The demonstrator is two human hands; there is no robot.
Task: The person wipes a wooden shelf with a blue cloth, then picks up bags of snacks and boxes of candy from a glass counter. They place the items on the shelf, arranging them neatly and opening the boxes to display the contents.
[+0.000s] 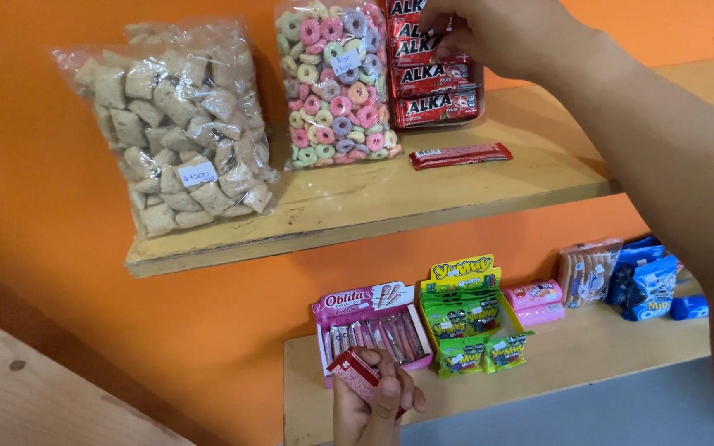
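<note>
Right hand is up at the top shelf, fingers curled & pinched on the stack of red bars at the back, against the orange wall. Thumb hidden, so can't tell how firm the grip is. One loose red bar lies flat on the shelf just in front of the stack, apart from it.

Left hand is low, near the bottom edge of view, closed round a small red pack w/ its end sticking up past the fingers. It sits in front of the pink display box on the lower shelf.

Top shelf also: clear bag of beige pillow cereal at left, bag of pastel ring cereal touching the red stack. Lower shelf: green-yellow box of sachets beside the pink box, then pink packs, biscuit sleeve, blue cookie packs.
</note>
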